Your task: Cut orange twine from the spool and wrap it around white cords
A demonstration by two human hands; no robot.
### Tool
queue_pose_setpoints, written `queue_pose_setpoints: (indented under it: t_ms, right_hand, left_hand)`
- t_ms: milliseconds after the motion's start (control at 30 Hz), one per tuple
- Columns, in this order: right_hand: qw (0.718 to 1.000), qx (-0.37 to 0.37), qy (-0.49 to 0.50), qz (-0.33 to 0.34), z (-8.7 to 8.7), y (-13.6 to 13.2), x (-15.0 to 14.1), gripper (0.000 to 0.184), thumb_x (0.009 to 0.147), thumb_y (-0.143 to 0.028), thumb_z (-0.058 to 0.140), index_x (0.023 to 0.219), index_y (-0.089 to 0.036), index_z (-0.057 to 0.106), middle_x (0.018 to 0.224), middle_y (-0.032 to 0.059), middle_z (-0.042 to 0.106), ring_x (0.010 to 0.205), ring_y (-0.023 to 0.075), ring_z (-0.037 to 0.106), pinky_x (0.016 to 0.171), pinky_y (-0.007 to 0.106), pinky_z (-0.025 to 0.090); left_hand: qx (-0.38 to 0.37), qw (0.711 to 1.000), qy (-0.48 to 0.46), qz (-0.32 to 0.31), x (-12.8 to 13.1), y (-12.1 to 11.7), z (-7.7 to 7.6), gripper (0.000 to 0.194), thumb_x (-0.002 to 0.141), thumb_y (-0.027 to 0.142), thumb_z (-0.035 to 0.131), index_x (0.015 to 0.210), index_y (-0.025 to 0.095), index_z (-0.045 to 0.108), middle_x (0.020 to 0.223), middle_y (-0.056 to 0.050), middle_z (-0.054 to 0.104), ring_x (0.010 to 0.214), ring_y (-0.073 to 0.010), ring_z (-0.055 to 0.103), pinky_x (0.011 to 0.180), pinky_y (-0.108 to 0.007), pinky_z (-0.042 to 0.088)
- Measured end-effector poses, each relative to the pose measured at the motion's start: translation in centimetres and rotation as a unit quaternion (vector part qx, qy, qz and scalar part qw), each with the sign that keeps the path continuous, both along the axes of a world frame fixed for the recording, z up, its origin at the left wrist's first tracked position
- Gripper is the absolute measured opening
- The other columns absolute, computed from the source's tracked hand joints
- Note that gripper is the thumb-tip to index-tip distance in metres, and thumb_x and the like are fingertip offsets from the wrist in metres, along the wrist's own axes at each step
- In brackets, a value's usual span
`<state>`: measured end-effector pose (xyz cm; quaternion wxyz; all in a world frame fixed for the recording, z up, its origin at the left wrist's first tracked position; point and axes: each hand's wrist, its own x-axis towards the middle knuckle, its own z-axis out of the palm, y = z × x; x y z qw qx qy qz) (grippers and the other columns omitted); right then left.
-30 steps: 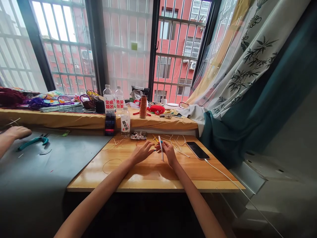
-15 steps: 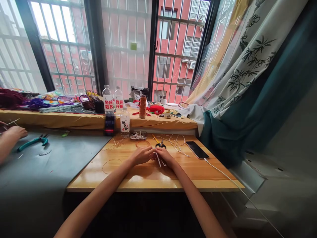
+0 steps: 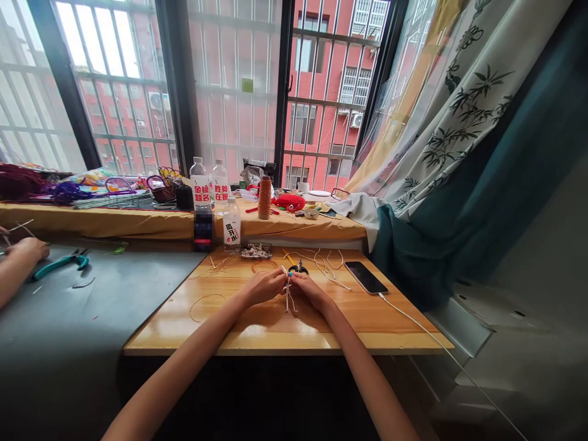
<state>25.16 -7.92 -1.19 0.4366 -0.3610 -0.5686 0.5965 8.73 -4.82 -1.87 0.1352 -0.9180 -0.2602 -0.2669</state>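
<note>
My left hand and my right hand meet over the wooden table, fingers closed on a white cord. Its loose ends hang down between the hands, and a short piece sticks up above the fingertips. A small blue spot shows at the right fingertips; I cannot tell what it is. Just beyond the hands lie scissors with dark handles, partly covered by them. Further lengths of white cord lie to the right of the scissors. A thin orange coil rests behind my left hand.
A charging phone lies at right. Behind stand a small tray of bits, a water bottle and a thread spool. At left, another person's hand holds thin sticks near teal pliers.
The white cord has turned between my fingers: its ends now hang straighter down, and a tip shows above the hands. The blue spot has come into view. My hands stay in nearly the same place.
</note>
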Motion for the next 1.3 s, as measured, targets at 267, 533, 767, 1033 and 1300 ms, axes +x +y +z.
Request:
queue_pose_setpoints:
  t_ms: [267, 533, 767, 1033, 1300]
  right_hand:
    - [1.000, 0.011, 0.005, -0.006, -0.8, 0.9, 0.3, 0.024, 0.064, -0.033, 0.063, 0.080, -0.015, 0.060, 0.073, 0.0020, 0.062, 0.055, 0.0093, 0.057, 0.061, 0.024, 0.043]
    - [0.999, -0.018, -0.046, 0.008, -0.6, 0.5, 0.5, 0.023, 0.068, -0.032, 0.060, 0.085, -0.016, 0.061, 0.066, 0.0018, 0.062, 0.059, 0.0105, 0.057, 0.059, 0.023, 0.042]
    - [0.999, 0.010, -0.052, 0.005, -1.1, 1.1, 0.5, 0.027, 0.071, -0.043, 0.054, 0.075, -0.016, 0.060, 0.071, 0.0029, 0.063, 0.060, 0.0107, 0.058, 0.058, 0.022, 0.042]
    - [0.999, -0.014, -0.043, -0.024, -1.2, 1.2, 0.6, 0.029, 0.073, -0.043, 0.053, 0.073, -0.015, 0.059, 0.079, 0.0055, 0.063, 0.057, 0.0087, 0.056, 0.054, 0.021, 0.042]
    - [1.000, -0.002, -0.026, 0.015, -1.3, 1.3, 0.9, 0.026, 0.070, -0.039, 0.059, 0.080, -0.015, 0.058, 0.080, 0.0047, 0.063, 0.061, 0.0087, 0.057, 0.057, 0.020, 0.040]
  left_hand:
    - [-0.001, 0.999, -0.008, 0.052, 0.4, -0.4, 0.0, 0.025, 0.087, 0.028, 0.029, 0.098, 0.018, 0.050, 0.091, -0.006, 0.056, 0.065, -0.0114, 0.056, 0.050, -0.019, 0.039]
    - [-0.034, 0.995, 0.006, 0.093, -0.1, 0.5, -0.1, 0.024, 0.083, 0.024, 0.038, 0.105, 0.021, 0.047, 0.097, -0.007, 0.054, 0.068, -0.0134, 0.057, 0.050, -0.020, 0.040]
    - [-0.038, 0.999, 0.029, 0.018, -0.4, -0.2, 0.3, 0.025, 0.085, 0.032, 0.035, 0.101, 0.019, 0.049, 0.089, -0.005, 0.055, 0.066, -0.0141, 0.056, 0.052, -0.021, 0.040]
    - [-0.023, 0.998, 0.050, 0.024, -0.5, -0.3, 0.8, 0.028, 0.084, 0.024, 0.035, 0.110, 0.018, 0.044, 0.096, -0.006, 0.056, 0.072, -0.0142, 0.058, 0.057, -0.021, 0.041]
    - [0.018, 0.999, 0.042, 0.030, -0.2, -0.4, 0.5, 0.022, 0.084, 0.019, 0.035, 0.102, 0.019, 0.047, 0.085, -0.002, 0.060, 0.065, -0.0123, 0.058, 0.048, -0.019, 0.037]
